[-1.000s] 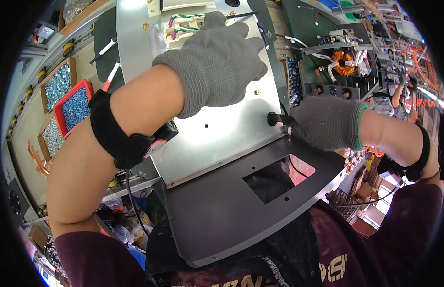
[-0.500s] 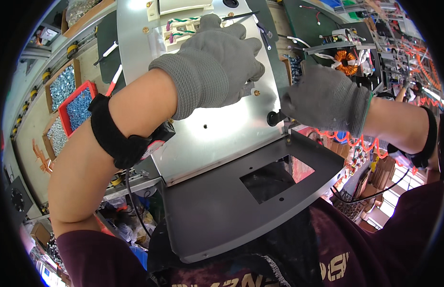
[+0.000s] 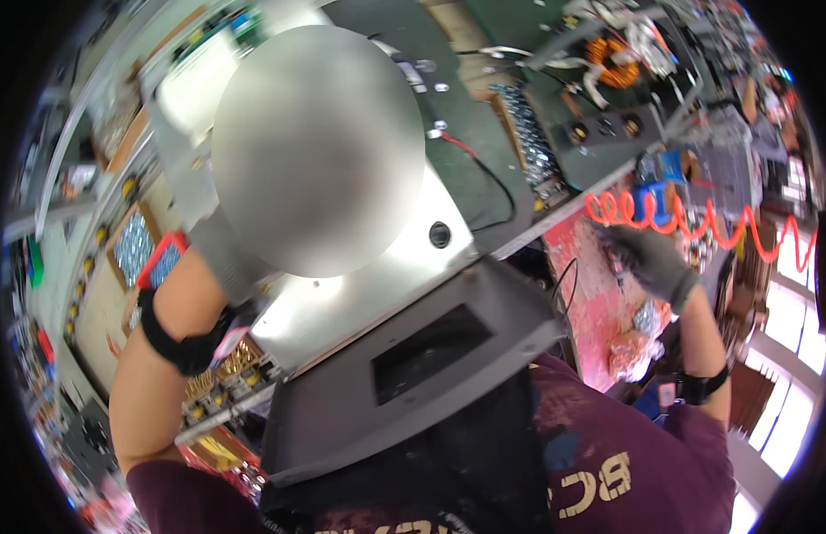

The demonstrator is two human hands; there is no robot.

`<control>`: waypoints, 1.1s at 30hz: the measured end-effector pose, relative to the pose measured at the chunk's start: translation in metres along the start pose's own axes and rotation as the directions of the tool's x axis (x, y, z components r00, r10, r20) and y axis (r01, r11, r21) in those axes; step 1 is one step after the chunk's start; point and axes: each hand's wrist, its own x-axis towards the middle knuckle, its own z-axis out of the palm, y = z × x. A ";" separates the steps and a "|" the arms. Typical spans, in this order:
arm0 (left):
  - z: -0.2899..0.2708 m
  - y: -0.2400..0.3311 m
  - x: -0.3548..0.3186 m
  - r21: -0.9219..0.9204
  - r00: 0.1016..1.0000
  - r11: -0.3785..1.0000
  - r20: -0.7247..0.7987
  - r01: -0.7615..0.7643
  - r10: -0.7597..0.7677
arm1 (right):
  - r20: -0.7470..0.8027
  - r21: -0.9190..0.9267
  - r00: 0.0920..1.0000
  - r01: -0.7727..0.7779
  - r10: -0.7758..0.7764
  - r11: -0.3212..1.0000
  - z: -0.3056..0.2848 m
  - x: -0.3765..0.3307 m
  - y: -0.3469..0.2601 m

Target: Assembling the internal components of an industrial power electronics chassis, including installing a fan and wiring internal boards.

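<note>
At three o'clock my grey-gloved right hand (image 3: 651, 265) closes its fingers on a dark tool beside the orange coiled cable (image 3: 689, 218); my left hand's fingers are hidden, I cannot tell, against the grey sheet-metal panel (image 3: 404, 267).

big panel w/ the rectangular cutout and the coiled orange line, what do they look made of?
Panel: apparently sheet metal. Its upper part is bare and satin, with a bright glare; its folded lower part is matt dark grey, probably coated. Coiled orange line: glossy flexible plastic, likely hose or cable.

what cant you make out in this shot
Head view:
- Left hand: hidden behind a round grey blur; only the forearm with its black wrist strap shows.
- Right hand: gloved and motion-blurred beside the orange coiled cord; any grip unclear.
- Metal panel: upper part covered by the blur.
</note>
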 end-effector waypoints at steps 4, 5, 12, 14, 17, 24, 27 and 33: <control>-0.020 0.010 0.002 0.058 0.978 0.993 0.177 0.103 -0.112 | -0.020 -0.254 0.880 -0.464 0.475 0.849 0.062 -0.060 0.107; -0.022 0.013 0.004 0.080 0.976 0.993 0.191 0.092 -0.106 | -0.200 -0.409 0.852 -0.521 0.483 0.749 0.074 -0.069 0.116; -0.015 0.051 0.017 -0.062 0.947 0.976 0.236 -0.210 0.219 | -0.381 0.281 0.918 0.003 0.109 0.960 0.093 0.047 0.005; -0.015 0.049 0.020 -0.040 0.940 0.975 0.259 -0.218 0.221 | -0.409 0.364 0.912 0.137 0.026 0.921 0.092 0.108 -0.021; -0.017 0.057 0.030 -0.018 0.943 0.975 0.250 -0.222 0.220 | -0.500 0.198 0.844 0.329 -0.193 0.923 0.095 0.190 -0.051; -0.016 0.065 0.045 0.008 0.937 0.990 0.326 -0.139 0.128 | -0.217 -0.005 0.910 0.362 -0.354 0.932 0.116 0.258 -0.077; -0.017 0.058 0.040 -0.023 0.941 0.992 0.315 -0.123 0.124 | -0.181 0.455 0.885 0.462 -0.430 0.761 0.091 0.219 -0.094; -0.016 0.038 0.029 -0.223 0.936 0.975 0.342 -0.010 0.088 | -0.156 0.881 0.761 0.396 -0.629 0.260 0.082 0.170 -0.113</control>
